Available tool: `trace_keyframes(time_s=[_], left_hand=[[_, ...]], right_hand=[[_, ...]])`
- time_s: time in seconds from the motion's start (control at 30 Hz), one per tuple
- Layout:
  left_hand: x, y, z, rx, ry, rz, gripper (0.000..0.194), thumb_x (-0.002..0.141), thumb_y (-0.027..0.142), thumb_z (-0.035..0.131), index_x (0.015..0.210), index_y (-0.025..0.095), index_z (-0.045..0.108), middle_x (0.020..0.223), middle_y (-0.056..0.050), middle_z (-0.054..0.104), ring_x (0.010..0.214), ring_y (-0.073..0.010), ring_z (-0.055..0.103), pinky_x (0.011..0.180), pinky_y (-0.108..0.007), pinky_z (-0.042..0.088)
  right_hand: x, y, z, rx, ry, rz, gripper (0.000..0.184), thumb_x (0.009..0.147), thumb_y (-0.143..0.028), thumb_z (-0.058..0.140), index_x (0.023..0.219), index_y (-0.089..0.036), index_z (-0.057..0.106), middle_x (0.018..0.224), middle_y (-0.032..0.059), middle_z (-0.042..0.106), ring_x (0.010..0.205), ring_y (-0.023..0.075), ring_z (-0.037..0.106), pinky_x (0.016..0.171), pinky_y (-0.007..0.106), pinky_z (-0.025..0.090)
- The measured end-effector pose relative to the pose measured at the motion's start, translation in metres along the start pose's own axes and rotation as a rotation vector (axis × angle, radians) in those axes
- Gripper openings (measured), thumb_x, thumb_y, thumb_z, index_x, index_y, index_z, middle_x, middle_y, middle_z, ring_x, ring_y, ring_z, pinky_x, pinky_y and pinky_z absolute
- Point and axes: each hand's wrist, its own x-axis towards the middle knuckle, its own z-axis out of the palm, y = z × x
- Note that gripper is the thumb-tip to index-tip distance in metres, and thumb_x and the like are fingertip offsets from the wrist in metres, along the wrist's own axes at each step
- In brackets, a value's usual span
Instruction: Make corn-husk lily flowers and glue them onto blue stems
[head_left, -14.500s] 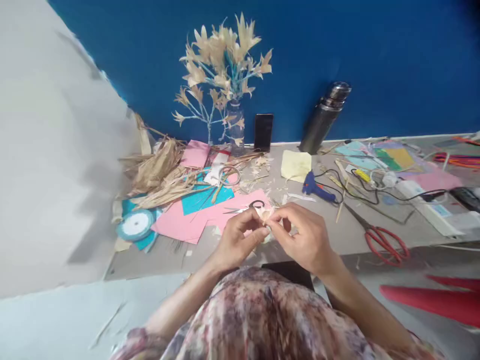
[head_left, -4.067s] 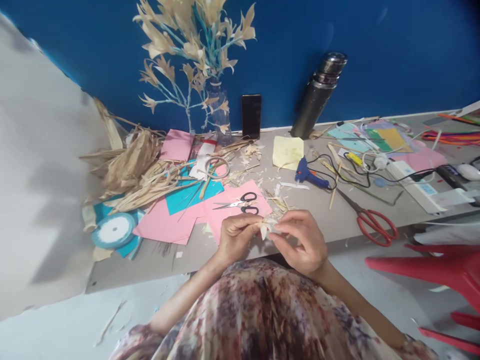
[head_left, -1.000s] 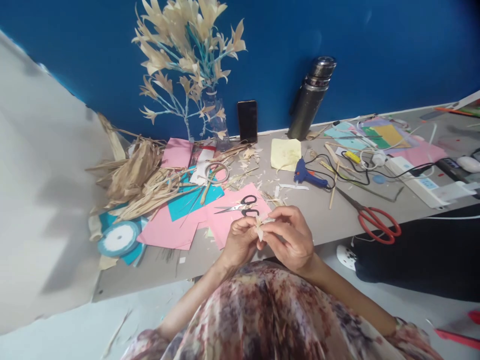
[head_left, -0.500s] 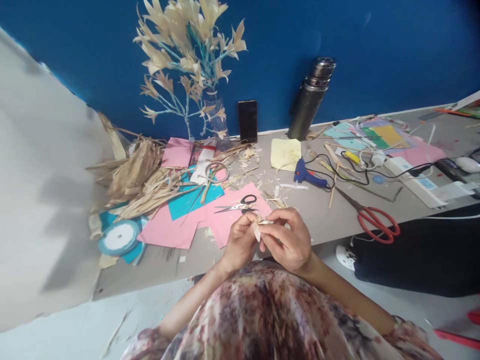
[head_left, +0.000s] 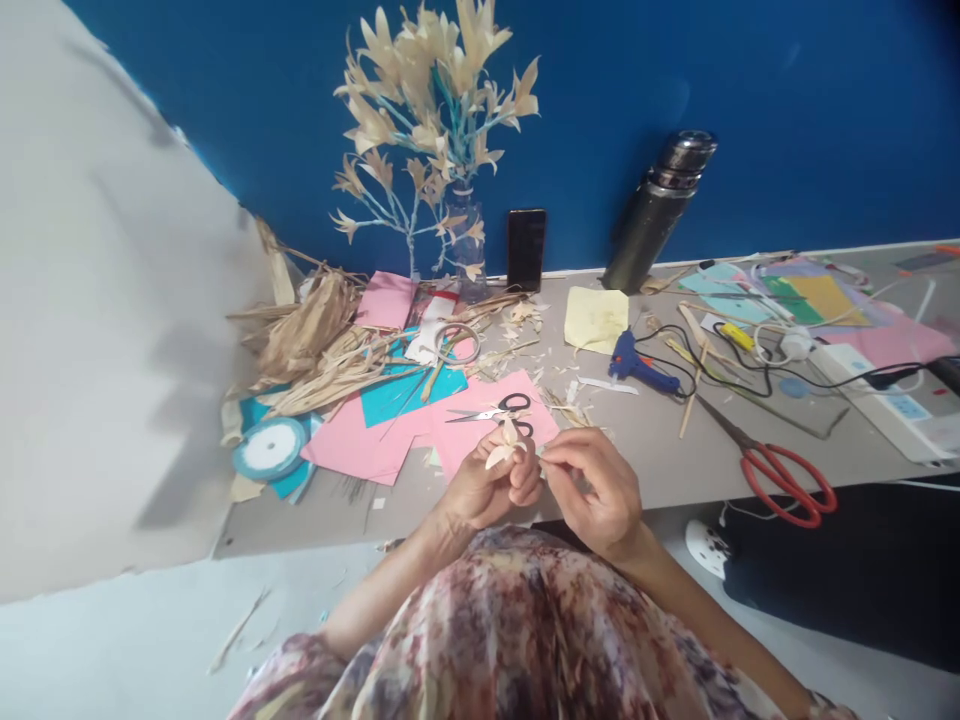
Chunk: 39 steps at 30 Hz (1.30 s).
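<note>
A small pale corn-husk flower [head_left: 509, 446] with pointed petals spread upward is pinched in my left hand [head_left: 487, 488], close to my body at the table's front edge. My right hand [head_left: 601, 492] is just to the right, thumb and forefinger pressed together beside the left fingertips. Whatever lies in that pinch is too small to make out. Small scissors with black handles [head_left: 514, 403] lie just beyond my left hand, on pink paper [head_left: 457, 440]. Farther back, a bottle [head_left: 466, 235] holds a bunch of similar husk flowers [head_left: 420, 130] on blue stems.
Dried husks [head_left: 315, 330] and a ribbon roll [head_left: 268, 448] lie at the left. A blue glue gun [head_left: 641, 368], red-handled scissors [head_left: 787, 483] and a power strip [head_left: 881, 395] are at the right. A phone [head_left: 526, 250] and a thermos [head_left: 660, 215] stand by the wall.
My right fingers have come off the flower's petals and moved slightly right. The flower now faces up in my left hand. The whole view has shifted, so the table things appear farther right.
</note>
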Motion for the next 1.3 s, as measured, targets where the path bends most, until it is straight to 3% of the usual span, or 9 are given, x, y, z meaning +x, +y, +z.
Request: trace_keyframes(time_s=[0.23,0.47,0.7,0.8,0.93,1.13,1.3], left_hand=[[0.001,0.003,0.001,0.015,-0.011,-0.007,0.031,0.069,0.033,0.089,0.07,0.017,0.062,0.048,0.004,0.048,0.043,-0.0083,0.038,0.044,-0.022,0.029],[0.002,0.006,-0.005,-0.001,-0.033,-0.023,0.029,0.07,0.03,0.088,0.064,0.017,0.063,0.047,0.003,0.049,0.043,-0.0086,0.038,0.044,-0.023,0.028],[0.006,0.015,-0.008,0.091,0.059,-0.037,0.029,0.071,0.033,0.089,0.071,0.014,0.066,0.05,0.002,0.053,0.044,-0.0088,0.043,0.047,-0.023,0.034],[0.013,0.019,-0.007,0.236,0.179,-0.007,0.029,0.072,0.034,0.088,0.074,0.014,0.067,0.052,0.0,0.059,0.044,-0.0095,0.048,0.047,-0.022,0.036],[0.024,0.02,0.0,0.399,0.314,0.041,0.03,0.074,0.036,0.086,0.071,0.013,0.066,0.056,-0.001,0.064,0.048,-0.009,0.053,0.05,-0.02,0.038],[0.035,0.015,0.01,0.46,0.362,0.092,0.029,0.074,0.037,0.085,0.074,0.014,0.068,0.055,0.0,0.062,0.048,-0.008,0.052,0.048,-0.018,0.035],[0.043,0.012,0.015,0.24,0.326,0.0,0.029,0.072,0.032,0.087,0.071,0.013,0.066,0.062,0.001,0.062,0.05,-0.0063,0.05,0.052,-0.018,0.041]], right_hand=[[-0.011,0.016,-0.01,-0.051,-0.041,0.032,0.017,0.09,-0.004,0.062,0.094,-0.02,0.066,0.086,0.0075,0.069,0.079,0.0191,0.068,0.069,0.031,0.057],[-0.025,0.043,-0.032,-0.203,-0.084,0.096,0.011,0.092,-0.01,0.062,0.092,-0.021,0.066,0.085,0.0054,0.07,0.074,0.0177,0.067,0.067,0.029,0.055],[-0.007,0.054,-0.053,-0.269,-0.079,0.169,0.008,0.093,-0.018,0.063,0.087,-0.021,0.067,0.077,0.0016,0.069,0.058,0.0143,0.06,0.058,0.028,0.05],[0.009,0.041,-0.046,-0.201,-0.047,0.115,0.007,0.093,-0.016,0.064,0.089,-0.021,0.067,0.081,0.003,0.069,0.059,0.0137,0.06,0.056,0.027,0.051],[0.027,0.024,-0.022,-0.197,0.006,-0.076,0.011,0.089,-0.015,0.072,0.098,-0.02,0.069,0.09,0.0078,0.068,0.073,0.017,0.066,0.062,0.028,0.055],[0.033,0.03,-0.002,-0.274,0.004,-0.095,0.01,0.089,-0.013,0.069,0.093,-0.022,0.073,0.089,0.0067,0.064,0.075,0.0164,0.065,0.063,0.027,0.054],[0.03,0.038,-0.007,-0.274,0.092,-0.161,0.017,0.088,-0.005,0.068,0.093,-0.021,0.071,0.084,0.0053,0.063,0.073,0.016,0.06,0.064,0.028,0.051]])
